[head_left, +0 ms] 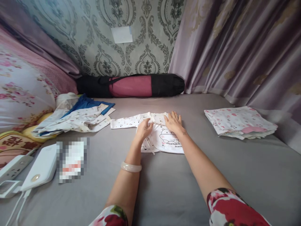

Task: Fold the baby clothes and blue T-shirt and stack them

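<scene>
Splaying on the shirt (pixel 157 137) is the right hand (pixel 174 123), left hand (pixel 144 128) unclear in grip, with crumpled clothes (pixel 81 117) at nine o'clock, tubular bag (pixel 131 86) at twelve, folded cloth (pixel 238 121) at three.

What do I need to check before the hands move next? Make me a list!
1. Little white shirt on the grey sheet: ok.
2. Left hand and right hand both on it: ok.
3. Both sleeves showing: not ok; only the left-side sleeve sticks out.
4. Other sleeve tucked underneath: cannot tell; it's hidden.
5. Folded pink-patterned cloth apart from the shirt: ok.
</scene>
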A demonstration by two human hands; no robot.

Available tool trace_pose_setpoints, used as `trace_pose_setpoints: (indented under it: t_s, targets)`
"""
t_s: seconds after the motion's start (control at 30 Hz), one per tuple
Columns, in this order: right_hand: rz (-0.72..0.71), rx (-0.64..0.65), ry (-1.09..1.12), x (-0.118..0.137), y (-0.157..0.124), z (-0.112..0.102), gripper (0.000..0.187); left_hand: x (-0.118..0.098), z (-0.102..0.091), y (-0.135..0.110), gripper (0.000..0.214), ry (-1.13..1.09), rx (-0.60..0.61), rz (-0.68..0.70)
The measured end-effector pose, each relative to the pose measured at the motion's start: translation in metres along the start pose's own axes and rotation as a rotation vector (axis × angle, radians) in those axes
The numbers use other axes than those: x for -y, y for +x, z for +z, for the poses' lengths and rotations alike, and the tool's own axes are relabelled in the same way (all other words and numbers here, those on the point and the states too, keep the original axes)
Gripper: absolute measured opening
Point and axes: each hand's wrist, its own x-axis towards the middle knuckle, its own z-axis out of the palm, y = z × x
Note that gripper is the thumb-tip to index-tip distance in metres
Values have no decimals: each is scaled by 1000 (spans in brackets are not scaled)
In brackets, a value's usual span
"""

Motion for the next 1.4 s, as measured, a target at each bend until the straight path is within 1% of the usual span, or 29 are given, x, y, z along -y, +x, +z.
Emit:
trace_pose_setpoints:
  t_s: [0.1,0.3,0.47,0.57,0.7,0.87,0.97,1.03,1.17,1.27,1.4]
  targets:
    - [-25,42,25,7,6,4,66,9,-9,5,36,-113,-77,-81]
    - [0,29,-24,8,10,19,68,29,-22,10,31,-201,-234,-183]
    - [4,72,-14,6,14,16,69,45,-27,15,32,-409,-321,-247]
    - [11,96,6,9,13,11,69,53,-31,18,32,-482,-375,-310]
    - [-54,94,33,27,8,8,67,55,-33,18,29,-500,-449,-364]
    - [-191,111,67,61,2,13,67,51,-33,17,25,-533,-446,-351]
    - [-232,99,65,75,0,18,66,52,-34,17,26,-522,-472,-360]
    - [-245,91,60,78,-1,23,67,56,-35,17,27,-505,-502,-376]
    - [-261,59,29,78,-2,32,67,61,-39,17,29,-453,-556,-397]
    - [-262,44,17,76,-1,37,67,64,-42,17,31,-423,-564,-416]
    - [-263,45,4,77,0,37,67,68,-42,18,31,-406,-567,-437]
